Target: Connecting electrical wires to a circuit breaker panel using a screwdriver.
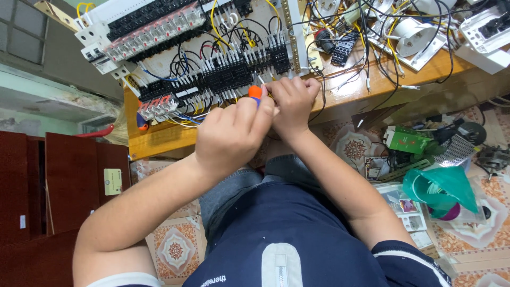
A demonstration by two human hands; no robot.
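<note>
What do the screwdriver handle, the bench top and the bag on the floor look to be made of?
Screwdriver handle: probably plastic, smooth orange cap. Bench top: wood, with visible grain and a yellowish varnish. Green bag: thin plastic film, translucent and crumpled.

The person wears a dark navy short-sleeved top with a grey panel and a zip at the chest, white trim at the sleeve edges, and blue-grey jeans. Both forearms are bare, the left hand [231, 135] and right hand [291, 103] gloveless.
</note>
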